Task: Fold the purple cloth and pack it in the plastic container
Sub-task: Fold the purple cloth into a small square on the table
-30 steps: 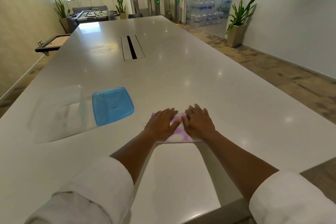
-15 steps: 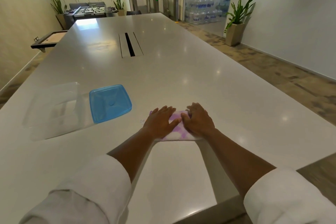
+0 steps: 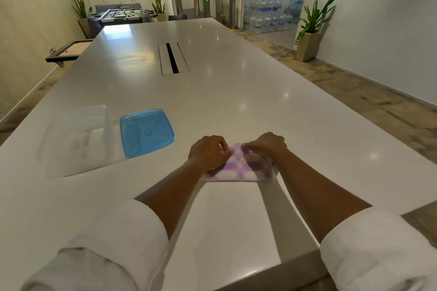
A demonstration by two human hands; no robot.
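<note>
The purple and white checked cloth [image 3: 243, 168] lies folded into a small rectangle on the white table [image 3: 236, 92], close to the near edge. My left hand [image 3: 209, 152] pinches the cloth's far left part with curled fingers. My right hand [image 3: 268, 145] grips its far right part the same way. The far edge looks lifted a little off the table. To the left stands the clear plastic container [image 3: 75, 139], open and with nothing visible inside. Its blue lid [image 3: 146, 132] lies flat beside it, between the container and my left hand.
A cable slot [image 3: 173, 58] is set into the table's middle, farther away. The table's near right corner ends just beyond my right forearm. A potted plant [image 3: 309, 33] stands by the right wall, and water bottles [image 3: 269, 15] are stacked behind glass.
Both hands lay flat on the cloth with fingers spread; now the fingers have curled and pinch its far edge. More of the checked cloth shows below the hands.
</note>
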